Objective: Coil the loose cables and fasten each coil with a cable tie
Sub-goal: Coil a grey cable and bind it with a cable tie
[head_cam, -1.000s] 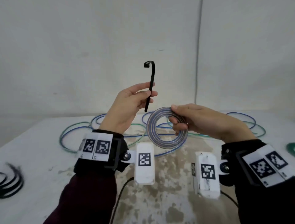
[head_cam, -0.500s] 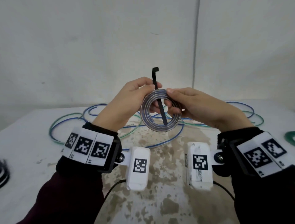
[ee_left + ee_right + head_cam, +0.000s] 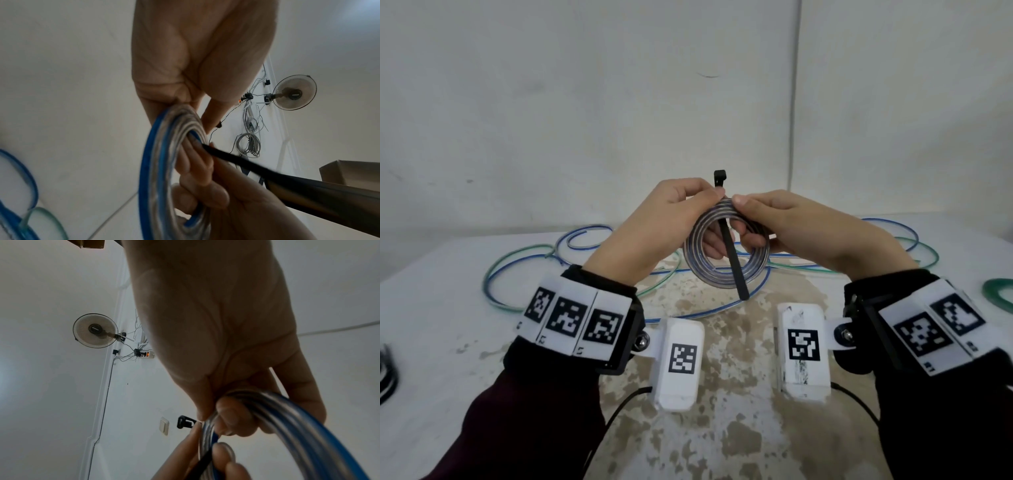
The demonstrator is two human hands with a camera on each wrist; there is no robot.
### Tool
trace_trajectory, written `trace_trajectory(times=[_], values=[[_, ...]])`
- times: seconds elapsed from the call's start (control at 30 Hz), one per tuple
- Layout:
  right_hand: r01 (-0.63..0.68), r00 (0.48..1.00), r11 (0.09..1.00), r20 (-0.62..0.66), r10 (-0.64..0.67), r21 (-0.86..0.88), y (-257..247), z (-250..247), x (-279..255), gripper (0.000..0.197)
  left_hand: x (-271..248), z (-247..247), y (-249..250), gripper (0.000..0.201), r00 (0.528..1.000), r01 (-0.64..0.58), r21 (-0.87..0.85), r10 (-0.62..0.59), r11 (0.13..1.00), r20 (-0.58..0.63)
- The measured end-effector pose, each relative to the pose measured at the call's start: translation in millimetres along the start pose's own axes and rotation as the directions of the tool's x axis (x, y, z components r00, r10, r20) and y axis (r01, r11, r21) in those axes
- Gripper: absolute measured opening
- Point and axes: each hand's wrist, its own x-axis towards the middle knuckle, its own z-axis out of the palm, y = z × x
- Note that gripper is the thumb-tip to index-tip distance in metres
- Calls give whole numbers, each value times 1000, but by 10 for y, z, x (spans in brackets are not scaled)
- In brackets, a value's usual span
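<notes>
I hold a small coil of clear and blue cable (image 3: 722, 279) upright in the air above the table. A black cable tie (image 3: 734, 263) runs through the coil's opening, its head above the top of the coil and its tail hanging below the bottom rim. My left hand (image 3: 709, 202) pinches the tie against the top of the coil. My right hand (image 3: 743, 209) pinches the coil's top right, with fingers curled through the opening. The left wrist view shows the coil (image 3: 156, 162) and the tie (image 3: 246, 165). The right wrist view shows the coil (image 3: 298, 426) and the tie's head (image 3: 185, 421).
Loose blue and green cables (image 3: 534, 263) lie spread over the far side of the white, stained table (image 3: 739, 359), behind my hands. A green coil (image 3: 996, 294) sits at the right edge. Spare black ties (image 3: 387, 373) lie at the left edge. A wall stands close behind.
My left hand brought the raised tie over to the coil and passed it through the opening. My right hand's grip shifted to the top of the coil. Both hands rose slightly.
</notes>
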Motion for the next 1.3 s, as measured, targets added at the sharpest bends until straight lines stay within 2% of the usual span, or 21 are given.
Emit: trace_trajectory(times=[0.27, 0.33, 0.4, 0.47, 0.53, 0.57, 0.63, 0.73, 0.8, 0.97, 1.17, 1.3], values=[[-38, 999, 999, -16, 37, -30, 4, 17, 12, 38, 4, 2, -95, 14, 996, -40, -31, 42, 999, 73], [-56, 998, 998, -25, 56, -13, 14, 23, 22, 39, 15, 23, -112, 14, 999, -32, -78, 36, 996, 39], [-73, 993, 997, -92, 73, 11, 23, 37, 47, 31, 32, 43, -118, 18, 999, -31, -117, 28, 993, -23], [-21, 984, 999, -175, 16, -25, 26, 27, 56, 27, 57, 41, -133, 22, 996, -37, -148, 24, 988, -90], [100, 966, 975, -214, -142, -197, 24, -28, 49, 46, 81, 11, -153, 23, 989, -41, -184, 14, 982, -149], [154, 957, 951, -199, -211, -269, 11, -44, 39, 48, 89, -8, -162, 23, 985, -44, -199, 10, 979, -170], [214, 949, 933, -164, -268, -290, -15, -34, 31, 35, 95, -35, -170, 23, 983, -50, -213, 10, 976, -184], [277, 906, 935, -262, -331, -223, -42, 41, 75, 2, 83, -39, -154, 24, 989, -48, -204, 18, 978, -146], [318, 881, 921, -289, -374, -224, -49, 78, 100, 15, 79, -33, -148, 22, 992, -44, -174, 22, 984, -125], [303, 889, 948, -327, -319, -102, -65, 150, 120, 38, 100, -50, -164, 16, 982, -86, -102, 67, 991, -179], [204, 923, 979, -340, -182, 29, -69, 240, 150, 33, 124, -89, -212, 15, 961, -137, -7, 131, 991, -245], [188, 934, 979, -323, -152, 83, -66, 245, 162, 33, 135, -103, -202, 17, 951, -153, 18, 152, 988, -271]])
